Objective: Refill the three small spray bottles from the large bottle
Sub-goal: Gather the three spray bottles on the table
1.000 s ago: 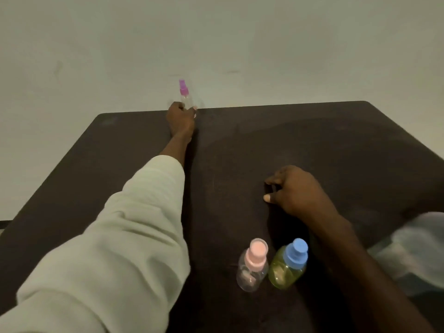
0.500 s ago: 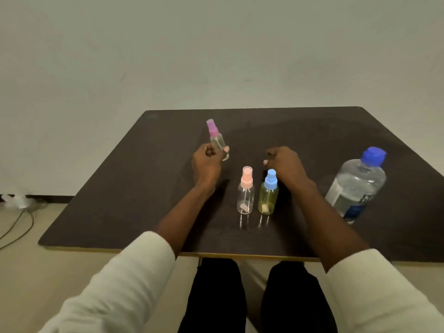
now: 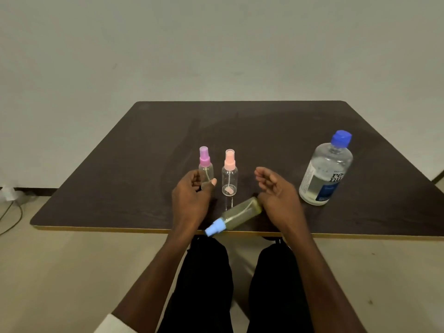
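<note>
On the dark table [image 3: 120,176], my left hand [image 3: 189,200] grips the lower body of the purple-capped spray bottle [image 3: 205,162], which stands upright. Just to its right, the clear pink-capped spray bottle [image 3: 230,174] stands upright and untouched. The yellow-green spray bottle with the blue cap [image 3: 240,213] lies tipped on its side at the table's front edge, its cap hanging over the edge. Its base is against the heel of my right hand [image 3: 276,191], whose fingers are loosely curled and apart, holding nothing. At the right stands the large clear bottle [image 3: 325,171], blue cap on.
The table's front edge runs just below my hands, with my legs in dark trousers [image 3: 209,284] beneath it. Cables [image 3: 9,207] lie on the floor at the left. A plain wall stands behind the table.
My left hand brought the purple-capped bottle back from the far edge and stood it beside the pink-capped one. The blue-capped bottle has toppled toward the front edge.
</note>
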A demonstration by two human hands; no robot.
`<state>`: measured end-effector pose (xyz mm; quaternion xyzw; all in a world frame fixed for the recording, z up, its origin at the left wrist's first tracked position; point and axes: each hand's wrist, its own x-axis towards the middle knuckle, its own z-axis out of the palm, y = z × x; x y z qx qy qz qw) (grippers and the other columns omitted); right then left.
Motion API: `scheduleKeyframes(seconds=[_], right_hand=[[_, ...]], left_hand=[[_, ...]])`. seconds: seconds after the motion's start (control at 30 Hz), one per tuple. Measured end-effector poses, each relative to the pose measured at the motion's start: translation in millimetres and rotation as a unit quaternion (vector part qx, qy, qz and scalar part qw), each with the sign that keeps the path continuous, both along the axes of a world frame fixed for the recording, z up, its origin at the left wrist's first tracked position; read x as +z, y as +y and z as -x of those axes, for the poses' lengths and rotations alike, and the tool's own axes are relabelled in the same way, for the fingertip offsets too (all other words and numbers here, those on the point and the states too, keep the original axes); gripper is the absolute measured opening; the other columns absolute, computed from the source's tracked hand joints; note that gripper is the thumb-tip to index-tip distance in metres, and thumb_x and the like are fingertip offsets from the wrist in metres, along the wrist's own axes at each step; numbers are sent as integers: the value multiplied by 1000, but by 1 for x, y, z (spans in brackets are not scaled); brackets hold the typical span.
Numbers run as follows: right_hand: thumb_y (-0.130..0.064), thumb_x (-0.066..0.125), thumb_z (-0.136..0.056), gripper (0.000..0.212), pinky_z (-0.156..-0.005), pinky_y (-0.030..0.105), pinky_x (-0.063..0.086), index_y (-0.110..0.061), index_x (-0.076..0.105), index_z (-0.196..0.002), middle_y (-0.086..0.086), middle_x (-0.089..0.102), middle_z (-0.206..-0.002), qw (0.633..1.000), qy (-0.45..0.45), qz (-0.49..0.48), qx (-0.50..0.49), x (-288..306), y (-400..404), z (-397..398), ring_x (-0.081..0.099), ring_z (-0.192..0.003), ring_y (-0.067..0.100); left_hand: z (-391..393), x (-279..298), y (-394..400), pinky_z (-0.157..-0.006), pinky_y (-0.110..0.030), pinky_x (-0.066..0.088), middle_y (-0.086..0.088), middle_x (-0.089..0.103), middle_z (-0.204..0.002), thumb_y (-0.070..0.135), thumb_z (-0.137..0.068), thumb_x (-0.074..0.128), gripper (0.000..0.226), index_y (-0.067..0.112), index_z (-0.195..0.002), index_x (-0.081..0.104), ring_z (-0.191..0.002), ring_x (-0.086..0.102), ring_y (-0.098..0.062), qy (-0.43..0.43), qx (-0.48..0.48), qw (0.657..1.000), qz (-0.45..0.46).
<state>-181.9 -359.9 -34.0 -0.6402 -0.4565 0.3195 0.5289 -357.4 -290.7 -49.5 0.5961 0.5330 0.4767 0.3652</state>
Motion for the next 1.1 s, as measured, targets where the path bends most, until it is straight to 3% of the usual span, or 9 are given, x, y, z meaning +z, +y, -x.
scheduleKeyframes(seconds=[0.13, 0.33, 0.47, 0.53, 0.6, 0.67, 0.83, 0.97, 1.1], right_hand=[[10, 63, -75, 65, -103, 17, 41, -29, 60, -126, -9, 57, -130, 988, -110, -71, 78, -13, -18, 6, 52, -123, 2], [-1, 66, -87, 36, -99, 10, 37, -8, 65, -122, 4, 58, -124, 956, -223, -189, -30, -23, -25, 23, 52, -118, 4], [-3, 60, -83, 7, -81, 22, 42, 1, 66, -83, 6, 57, -93, 899, -318, -298, -48, -39, -58, 46, 52, -89, 16], [-14, 62, -86, 9, -78, 25, 45, -6, 65, -86, 3, 59, -91, 910, -349, -215, 60, -65, -75, 61, 51, -87, 13], [-41, 62, -90, 41, -95, 32, 47, -14, 61, -120, 0, 57, -122, 921, -363, 14, 139, -93, -79, 65, 50, -113, 13], [-54, 59, -89, 64, -110, 34, 38, -21, 46, -142, -1, 39, -146, 898, -367, 176, 169, -118, -73, 59, 37, -134, 18], [-40, 68, -88, 45, -98, 32, 42, -20, 59, -128, 5, 45, -136, 904, -350, 204, 138, -128, -54, 56, 46, -125, 24], [-30, 76, -80, 62, -98, 36, 46, -16, 48, -134, 9, 52, -129, 892, -355, 255, 121, -127, -46, 56, 49, -120, 27], [-22, 73, -75, 49, -83, 32, 47, -14, 51, -118, 9, 59, -113, 901, -340, 250, 100, -128, -43, 59, 54, -108, 27]], left_hand=[[-5, -1, -2, -87, -39, 57, 11, 70, -94, 30, -90, 75, 19, 39, -95, 60, -91, 67, -8, 56, 12, 998, -25], [-7, -4, -2, -87, -45, 57, 7, 70, -98, 35, -91, 72, 16, 36, -96, 58, -94, 66, -13, 91, 17, 994, -51], [-7, -3, -1, -88, -42, 57, 10, 69, -97, 33, -90, 73, 15, 34, -95, 58, -93, 66, -11, 85, 16, 995, -43], [-6, -4, -1, -88, -37, 57, 15, 65, -94, 32, -92, 73, 18, 35, -96, 56, -93, 64, -9, 85, 14, 996, -37], [-6, -3, -1, -89, -33, 55, 18, 61, -94, 31, -92, 73, 20, 35, -99, 55, -93, 62, -6, 83, 10, 996, -33], [-6, -2, -1, -89, -31, 55, 15, 63, -96, 31, -92, 73, 19, 35, -100, 56, -93, 62, -5, 80, 7, 996, -35], [-6, -2, -1, -89, -30, 55, 15, 64, -97, 31, -92, 74, 19, 31, -105, 60, -94, 64, -5, 86, 8, 996, -35], [-6, -2, -2, -89, -29, 55, 13, 64, -100, 30, -92, 73, 24, 23, -113, 64, -96, 64, -7, 79, 10, 996, -29], [-5, -1, -3, -82, -20, 52, 12, 67, -97, 29, -91, 75, 24, 21, -111, 66, -90, 65, -4, 74, 10, 997, -35]])
